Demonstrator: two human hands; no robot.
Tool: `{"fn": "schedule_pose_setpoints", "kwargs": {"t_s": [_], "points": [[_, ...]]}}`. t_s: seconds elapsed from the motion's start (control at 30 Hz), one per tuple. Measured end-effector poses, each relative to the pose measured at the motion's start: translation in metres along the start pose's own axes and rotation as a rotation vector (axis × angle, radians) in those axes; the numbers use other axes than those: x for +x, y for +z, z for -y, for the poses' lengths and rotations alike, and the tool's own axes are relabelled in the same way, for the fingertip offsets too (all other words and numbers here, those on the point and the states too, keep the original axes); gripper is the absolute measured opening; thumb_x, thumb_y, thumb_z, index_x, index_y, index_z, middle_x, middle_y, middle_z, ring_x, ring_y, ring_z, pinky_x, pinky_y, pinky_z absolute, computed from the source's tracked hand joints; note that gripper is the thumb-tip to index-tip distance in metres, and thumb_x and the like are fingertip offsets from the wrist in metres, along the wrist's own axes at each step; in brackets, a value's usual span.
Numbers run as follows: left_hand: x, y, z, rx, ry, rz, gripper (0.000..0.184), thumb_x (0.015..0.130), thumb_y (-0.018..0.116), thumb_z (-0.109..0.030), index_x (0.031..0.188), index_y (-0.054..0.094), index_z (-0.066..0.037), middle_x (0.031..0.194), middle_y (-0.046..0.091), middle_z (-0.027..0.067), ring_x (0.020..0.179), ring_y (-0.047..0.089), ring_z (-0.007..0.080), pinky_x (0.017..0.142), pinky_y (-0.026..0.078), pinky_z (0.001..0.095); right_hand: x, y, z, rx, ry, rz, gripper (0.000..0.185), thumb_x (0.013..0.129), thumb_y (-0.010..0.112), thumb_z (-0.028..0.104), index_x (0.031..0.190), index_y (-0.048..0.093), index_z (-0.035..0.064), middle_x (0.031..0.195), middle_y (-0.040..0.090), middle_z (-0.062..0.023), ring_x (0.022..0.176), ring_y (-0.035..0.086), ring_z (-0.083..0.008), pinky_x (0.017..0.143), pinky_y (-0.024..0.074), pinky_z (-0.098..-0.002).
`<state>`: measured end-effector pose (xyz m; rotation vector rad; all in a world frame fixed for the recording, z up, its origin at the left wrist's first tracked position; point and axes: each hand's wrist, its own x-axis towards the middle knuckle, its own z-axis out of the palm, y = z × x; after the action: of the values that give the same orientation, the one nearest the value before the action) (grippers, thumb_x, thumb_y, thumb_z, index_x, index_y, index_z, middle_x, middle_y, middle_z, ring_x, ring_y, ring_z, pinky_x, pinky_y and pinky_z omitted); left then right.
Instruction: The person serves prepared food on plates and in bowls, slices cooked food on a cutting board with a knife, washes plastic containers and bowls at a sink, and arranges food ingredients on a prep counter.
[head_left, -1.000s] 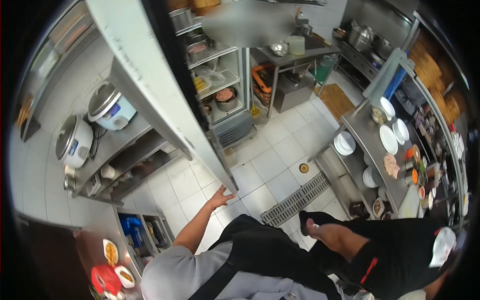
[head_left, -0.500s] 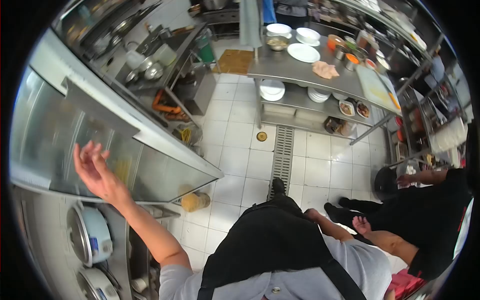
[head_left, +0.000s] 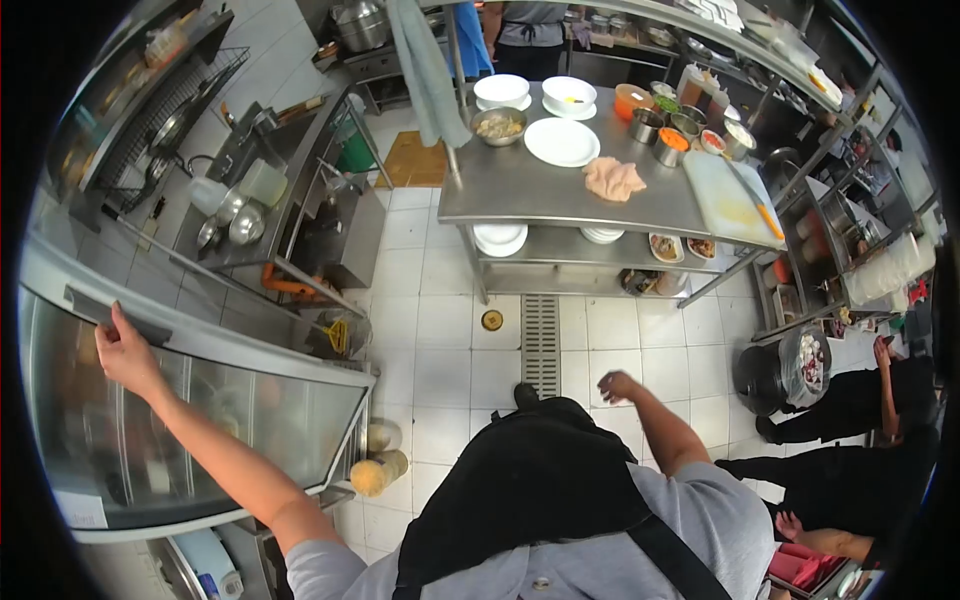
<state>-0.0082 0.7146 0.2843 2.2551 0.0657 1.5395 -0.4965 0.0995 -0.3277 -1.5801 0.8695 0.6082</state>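
My left hand (head_left: pixel 128 352) is closed on the handle (head_left: pixel 115 316) of a glass refrigerator door (head_left: pixel 220 420) at the left. Its thumb points up at the handle's edge, and shelves show dimly through the glass. My right hand (head_left: pixel 617 387) hangs over the tiled floor with its fingers curled, blurred by motion; whether it holds anything is hidden. In front of me stands a steel table (head_left: pixel 460 200) with white plates (head_left: pixel 562 142), a bowl of food (head_left: pixel 498 127), a piece of raw meat (head_left: pixel 614 179) and a cutting board (head_left: pixel 725 200) bearing a knife.
A steel sink counter (head_left: pixel 300 190) stands at the left. Round containers (head_left: pixel 378 473) sit on the floor by the door. A floor drain (head_left: pixel 540 345) runs ahead. Two co-workers (head_left: pixel 860 490) in black are at the right, beside a bin (head_left: pixel 758 380). Another person stands behind the table.
The view has turned right toward the table. The glass door has swung toward the left, and my left hand, earlier open, has closed on its handle. My right hand has come forward.
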Motion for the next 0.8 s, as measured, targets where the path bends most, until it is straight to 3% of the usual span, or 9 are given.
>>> {"fn": "schedule_pose_setpoints", "kwargs": {"t_s": [0.07, 0.1, 0.13, 0.17, 0.2, 0.27, 0.53, 0.73, 0.8], "points": [[0.017, 0.044, 0.021, 0.085, 0.04, -0.022, 0.049, 0.09, 0.067, -0.05, 0.084, 0.066, -0.001, 0.072, 0.066, 0.0129, 0.067, 0.063, 0.0332, 0.064, 0.05, 0.0444, 0.043, -0.077, 0.013, 0.433, -0.212, 0.148, 0.035, 0.073, 0.077, 0.011, 0.107, 0.067, 0.0061, 0.096, 0.073, -0.0096, 0.088, 0.071, -0.0211, 0.066, 0.0595, -0.0368], [0.027, 0.064, 0.036, 0.142, 0.069, -0.054, 0.048, 0.091, 0.066, -0.05, 0.083, 0.067, -0.002, 0.075, 0.068, 0.0143, 0.07, 0.065, 0.0361, 0.065, 0.05, 0.0462, 0.061, -0.104, 0.029, 0.008, -0.56, -0.131, 0.035, 0.079, 0.071, 0.003, 0.113, 0.063, 0.0034, 0.096, 0.072, -0.0137, 0.082, 0.072, -0.0217, 0.058, 0.059, -0.0369], [0.037, 0.07, 0.055, 0.224, 0.096, -0.096, 0.048, 0.091, 0.064, -0.05, 0.083, 0.067, -0.003, 0.078, 0.07, 0.0157, 0.073, 0.066, 0.0389, 0.067, 0.051, 0.0479, 0.057, -0.124, 0.074, 0.223, -0.347, -0.252, 0.039, 0.081, 0.068, 0.003, 0.119, 0.059, 0.0048, 0.094, 0.07, -0.0134, 0.073, 0.07, -0.0216, 0.056, 0.0582, -0.0378], [0.046, 0.078, 0.07, 0.295, 0.132, -0.114, 0.047, 0.091, 0.064, -0.05, 0.084, 0.067, -0.004, 0.081, 0.07, 0.0162, 0.075, 0.067, 0.0401, 0.068, 0.051, 0.0487, 0.061, -0.145, 0.104, 0.287, -0.422, -0.376, 0.038, 0.083, 0.065, 0.004, 0.12, 0.058, 0.0034, 0.096, 0.07, -0.0117, 0.069, 0.067, -0.0193, 0.054, 0.0567, -0.0346], [0.058, 0.089, 0.081, 0.362, 0.163, -0.131, 0.046, 0.091, 0.064, -0.05, 0.085, 0.067, -0.004, 0.083, 0.071, 0.0167, 0.077, 0.067, 0.0413, 0.069, 0.052, 0.0494, 0.043, -0.164, 0.156, 0.046, -0.401, -0.492, 0.038, 0.086, 0.063, 0.005, 0.123, 0.057, 0.0024, 0.098, 0.069, -0.0125, 0.075, 0.066, -0.0198, 0.061, 0.0566, -0.036], [0.065, 0.101, 0.078, 0.366, 0.003, -0.077, 0.047, 0.089, 0.066, -0.051, 0.088, 0.067, -0.004, 0.087, 0.072, 0.0171, 0.081, 0.068, 0.0414, 0.072, 0.052, 0.0504, 0.068, -0.211, 0.193, -0.112, -0.721, -0.686, 0.039, 0.088, 0.064, 0.008, 0.125, 0.057, 0.0023, 0.1, 0.069, -0.0138, 0.08, 0.066, -0.0231, 0.071, 0.0556, -0.0374], [0.103, 0.14, 0.125, 0.46, -0.205, -0.111, 0.053, 0.085, 0.066, -0.056, 0.105, 0.071, -0.007, 0.1, 0.073, 0.0174, 0.096, 0.068, 0.0424, 0.082, 0.052, 0.0517, 0.054, -0.261, 0.339, -0.445, -0.804, -1.071, 0.051, 0.082, 0.074, 0.013, 0.129, 0.057, 0.0052, 0.124, 0.059, -0.0253, 0.117, 0.055, -0.0408, 0.097, 0.046, -0.0485], [0.091, 0.145, 0.116, 0.482, -0.148, -0.268, 0.057, 0.087, 0.067, -0.053, 0.101, 0.069, 0.002, 0.09, 0.072, 0.0196, 0.086, 0.069, 0.0403, 0.076, 0.053, 0.0489, 0.11, -0.273, 0.345, -0.676, -0.595, -1.157, 0.052, 0.084, 0.071, 0.026, 0.13, 0.057, 0.008, 0.125, 0.06, -0.0247, 0.126, 0.049, -0.0434, 0.106, 0.0406, -0.0495], [0.082, 0.143, 0.118, 0.421, -0.159, -0.237, 0.055, 0.088, 0.07, -0.045, 0.114, 0.065, 0.003, 0.098, 0.068, 0.0219, 0.093, 0.064, 0.039, 0.08, 0.051, 0.0463, 0.122, -0.28, 0.344, -0.719, -0.539, -1.187, 0.053, 0.084, 0.068, 0.031, 0.131, 0.057, 0.0085, 0.125, 0.06, -0.0232, 0.125, 0.05, -0.0413, 0.105, 0.0403, -0.0507]]}}
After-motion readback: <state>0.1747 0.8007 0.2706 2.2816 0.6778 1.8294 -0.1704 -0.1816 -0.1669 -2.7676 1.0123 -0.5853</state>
